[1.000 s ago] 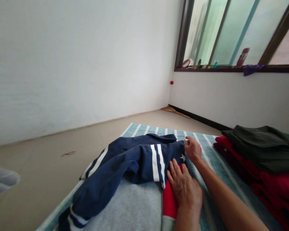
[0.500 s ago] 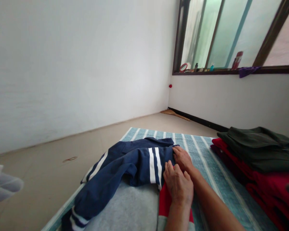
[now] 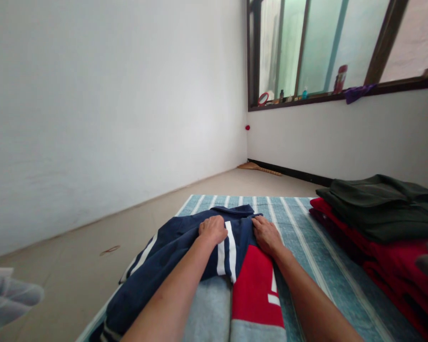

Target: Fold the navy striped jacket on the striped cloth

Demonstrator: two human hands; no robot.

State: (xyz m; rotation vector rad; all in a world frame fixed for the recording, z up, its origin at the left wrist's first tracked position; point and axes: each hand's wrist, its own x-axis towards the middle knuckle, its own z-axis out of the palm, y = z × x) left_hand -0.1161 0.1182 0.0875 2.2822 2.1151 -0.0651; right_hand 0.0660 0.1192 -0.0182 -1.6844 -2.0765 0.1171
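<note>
A navy, red and grey shirt [image 3: 185, 247] with white stripes lies folded lengthwise on a teal striped mat [image 3: 306, 237]. My left hand [image 3: 212, 229] is curled on the navy shoulder part near the collar, fingers closed over the cloth. My right hand [image 3: 266, 233] rests flat on the shirt's right edge, by the red panel [image 3: 251, 285], fingers together pressing down. A navy sleeve [image 3: 142, 285] trails toward the near left.
A stack of folded clothes, dark green [image 3: 378, 206] over red [image 3: 395, 256], sits on the mat at right. Tiled floor [image 3: 92, 237] spreads left to a white wall. A window sill [image 3: 306, 92] holds small bottles. Pale cloth [image 3: 7, 294] lies at the near left.
My left hand has left the red panel and moved up and left onto the navy shoulder. My right hand slid slightly left along the collar area. The view has shifted a little.
</note>
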